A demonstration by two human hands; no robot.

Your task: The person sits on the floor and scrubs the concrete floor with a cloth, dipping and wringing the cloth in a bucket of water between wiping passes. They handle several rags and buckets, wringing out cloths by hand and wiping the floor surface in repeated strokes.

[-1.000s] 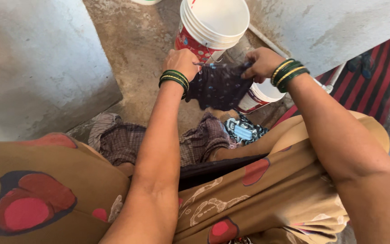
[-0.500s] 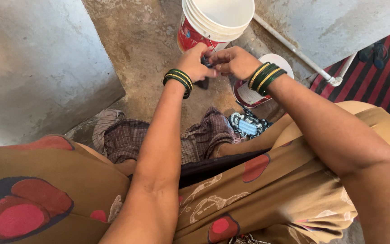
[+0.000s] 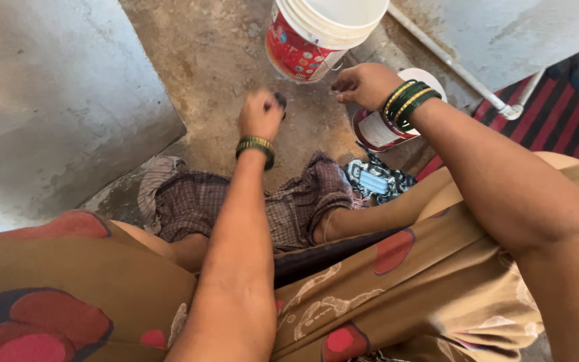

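The left hand (image 3: 261, 115) is closed into a fist, its grip pressed around a small dark cloth (image 3: 280, 100) of which only a scrap shows at the knuckles, at about 1 o'clock of the fist. The right hand (image 3: 363, 85), at 3 o'clock of the left and apart from it, is loosely curled with the fingertips near each other; nothing is visible between them, so its grip appears empty. Both hands hang above the wet floor (image 3: 209, 60), just below the white bucket (image 3: 323, 33) at 12 o'clock. A smaller tub (image 3: 383, 131) sits at 5 o'clock of the right hand, partly behind the wrist bangles. A checked cloth (image 3: 289, 201) lies on the floor at 6 o'clock of the left hand, with a patterned cloth (image 3: 376, 181) just beside it toward 3 o'clock. Judgement: the bunched cloth looks to be under squeezing; a firm, even fist held low over the floor, clear of the bucket rim, would suit the work, with the free hand kept near for support.
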